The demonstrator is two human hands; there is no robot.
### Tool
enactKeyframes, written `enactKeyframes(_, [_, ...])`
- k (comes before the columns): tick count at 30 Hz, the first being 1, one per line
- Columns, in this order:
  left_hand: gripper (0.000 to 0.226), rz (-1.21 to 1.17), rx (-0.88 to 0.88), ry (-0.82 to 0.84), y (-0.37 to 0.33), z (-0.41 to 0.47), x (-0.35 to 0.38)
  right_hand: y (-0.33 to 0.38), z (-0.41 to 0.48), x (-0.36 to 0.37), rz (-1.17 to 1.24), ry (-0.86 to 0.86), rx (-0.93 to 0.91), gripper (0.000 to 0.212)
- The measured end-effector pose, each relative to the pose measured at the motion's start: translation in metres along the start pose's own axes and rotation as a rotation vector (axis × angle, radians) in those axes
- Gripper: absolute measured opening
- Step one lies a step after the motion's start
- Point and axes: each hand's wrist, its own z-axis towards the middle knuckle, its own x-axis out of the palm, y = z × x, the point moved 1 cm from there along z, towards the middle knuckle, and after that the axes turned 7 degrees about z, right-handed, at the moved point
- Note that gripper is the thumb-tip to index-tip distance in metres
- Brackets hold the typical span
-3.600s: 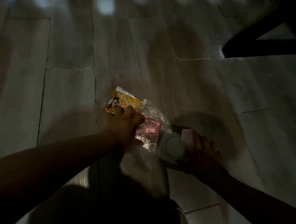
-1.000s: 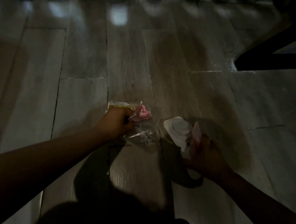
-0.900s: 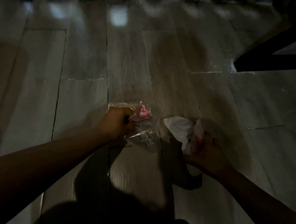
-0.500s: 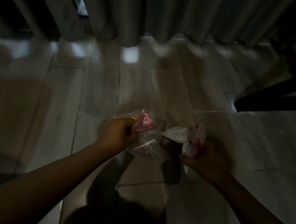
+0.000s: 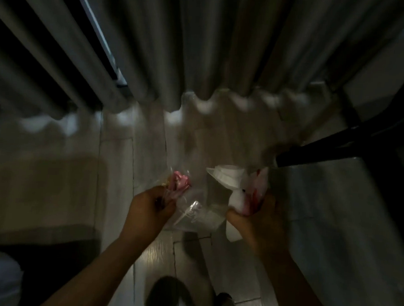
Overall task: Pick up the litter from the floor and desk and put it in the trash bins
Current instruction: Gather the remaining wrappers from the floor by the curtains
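Litter fills both hands: left hand (image 5: pixel 149 206) fingers grip plastic wrappers (image 5: pixel 188 208), right hand (image 5: pixel 261 218) fingers clutch crumpled tissue (image 5: pixel 228 178), likely for carrying binward.

The wrapper (image 5: pixel 179 183) is showing pink, the plastic bag (image 5: pixel 193 215) clear with white print, the paper (image 5: pixel 228 178) white, the curtain (image 5: pixel 202 46) grey

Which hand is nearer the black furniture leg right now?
Right. The right hand, gripping white litter, is just below and left of the black furniture leg; the left hand, gripping clear wrappers, is farther left.
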Motion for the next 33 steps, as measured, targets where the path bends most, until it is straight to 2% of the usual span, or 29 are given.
enactKeyframes(4, [0.044,0.074,0.108,0.000,-0.105,-0.031,-0.062,0.090,-0.046,-0.091,0.059,-0.051,-0.001,0.104])
enactKeyframes(10, [0.036,-0.019,0.190,-0.141,-0.268,-0.069,-0.158,0.220,-0.122,-0.241,0.219,-0.159,-0.112,0.107])
enactKeyframes(12, [0.034,-0.052,0.263,-0.188,-0.313,-0.085,-0.183,0.252,-0.151,-0.278,0.244,-0.226,-0.153,0.106])
enactKeyframes(15, [0.044,-0.107,0.422,-0.251,-0.369,-0.112,-0.214,0.285,-0.196,-0.322,0.323,-0.393,-0.212,0.103])
enactKeyframes(18, [0.047,-0.151,0.568,-0.267,-0.409,-0.138,-0.243,0.307,-0.252,-0.351,0.429,-0.562,-0.298,0.092])
enactKeyframes(23, [0.042,-0.216,0.793,-0.240,-0.452,-0.184,-0.291,0.324,-0.348,-0.382,0.472,-0.771,-0.329,0.102])
enactKeyframes(27, [0.035,-0.313,0.884,-0.129,-0.481,-0.233,-0.302,0.317,-0.432,-0.399,0.468,-0.958,-0.299,0.098])
enactKeyframes(31, [0.032,-0.381,1.030,0.001,-0.519,-0.300,-0.290,0.299,-0.525,-0.421,0.456,-1.160,-0.273,0.084])
enactKeyframes(33, [0.028,-0.420,1.089,0.072,-0.536,-0.341,-0.279,0.285,-0.573,-0.430,0.414,-1.278,-0.258,0.084])
